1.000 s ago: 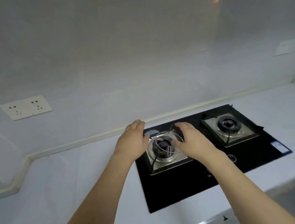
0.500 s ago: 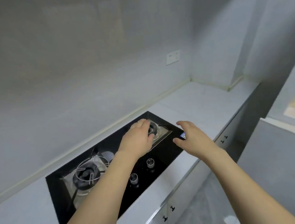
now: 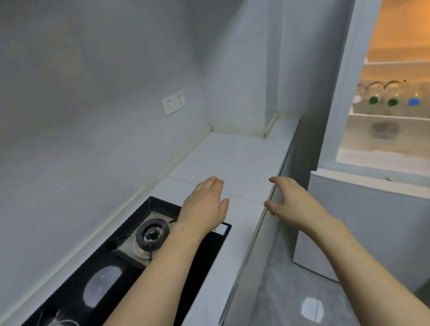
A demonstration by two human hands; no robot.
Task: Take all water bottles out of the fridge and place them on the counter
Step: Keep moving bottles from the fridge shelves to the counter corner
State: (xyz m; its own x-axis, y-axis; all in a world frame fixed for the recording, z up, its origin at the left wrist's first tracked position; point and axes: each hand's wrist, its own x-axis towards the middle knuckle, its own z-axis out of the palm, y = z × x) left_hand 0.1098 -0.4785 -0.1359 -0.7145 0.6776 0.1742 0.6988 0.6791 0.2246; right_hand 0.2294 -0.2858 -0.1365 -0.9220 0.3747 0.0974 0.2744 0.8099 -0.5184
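Observation:
The fridge [image 3: 351, 80] stands open at the right, its inside lit orange. On one of its shelves lie several water bottles [image 3: 392, 97] with their caps toward me: white, green and blue. The white counter [image 3: 237, 161] runs from the hob to the corner, left of the fridge. My left hand [image 3: 204, 207] hovers over the counter with relaxed fingers and holds nothing. My right hand [image 3: 290, 200] is stretched out over the counter's front edge, fingers loosely bent, empty. Both hands are well short of the bottles.
A black gas hob [image 3: 138, 248] with two burners sits in the counter at lower left. A wall socket [image 3: 173, 103] is on the grey wall. The lower fridge door [image 3: 383, 224] is closed below the lit compartment. Grey floor [image 3: 291, 298] lies between counter and fridge.
My view has swung right from the hob to the counter corner, bringing the open fridge and its bottles into sight. Both empty hands moved right along with it.

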